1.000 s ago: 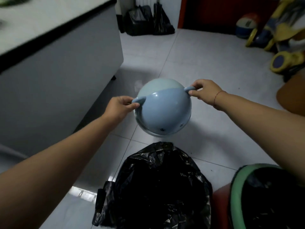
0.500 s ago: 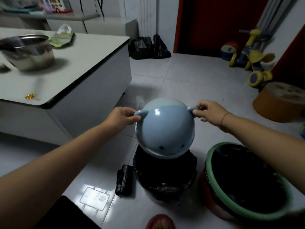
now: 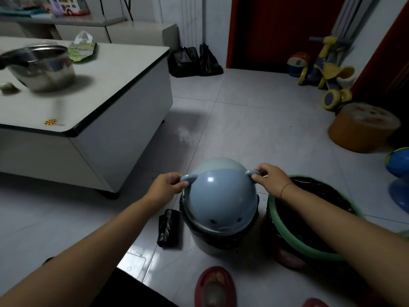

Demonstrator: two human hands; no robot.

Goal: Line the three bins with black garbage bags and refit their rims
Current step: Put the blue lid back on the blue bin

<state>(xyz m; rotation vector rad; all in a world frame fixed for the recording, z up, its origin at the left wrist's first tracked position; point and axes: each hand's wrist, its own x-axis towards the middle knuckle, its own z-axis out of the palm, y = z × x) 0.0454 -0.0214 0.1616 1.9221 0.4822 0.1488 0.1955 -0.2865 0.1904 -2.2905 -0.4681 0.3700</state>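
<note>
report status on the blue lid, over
Left hand and right hand each pinch an ear of the blue lid. Lid sits on the bagged bin, seating unclear. Bag roll beside it, apart.

Both hands (image 3: 164, 188) (image 3: 271, 181) pinch the blue lid's (image 3: 220, 196) ears (lid on bin).

The blue lid (image 3: 221, 196) sits right over the small bin (image 3: 212, 247), so the bin's mouth is out of sight and only a fringe of black bag (image 3: 242, 231) peeks out beneath. The right forearm (image 3: 321, 207) crosses the green-rimmed bin (image 3: 309, 251), hiding a stretch of rim. On the table (image 3: 115, 69), the steel pot (image 3: 42, 67) is smeared by blur and clipped at the left edge. A red slipper (image 3: 214, 286) runs off the bottom.
</note>
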